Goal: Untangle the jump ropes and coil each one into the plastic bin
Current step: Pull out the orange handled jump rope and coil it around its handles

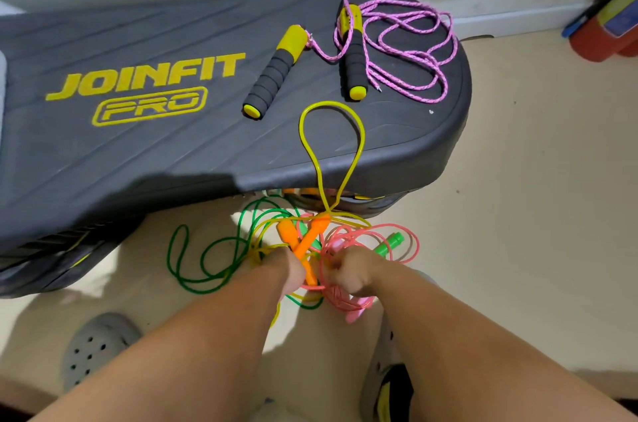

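- The purple rope (411,52) was found apart from the others, laid loose and uncoiled on the step board (138,145), its foam handles (272,71) lying side by side
- No plastic bin was in view, so nothing could be counted as stowed
- The tangle (322,221) of green rope (169,255), yellow rope (301,126) and pink rope (340,299) was held low over the floor (518,214), just in front of the board, with one yellow loop draped up onto it; the untangling was judged barely begun
- The left hand (293,271) was fisted beside the orange handles (297,245), fingers curled round cords of the tangle
- The right hand (348,273) was fisted on pink strands; which strand was pinched could not be told
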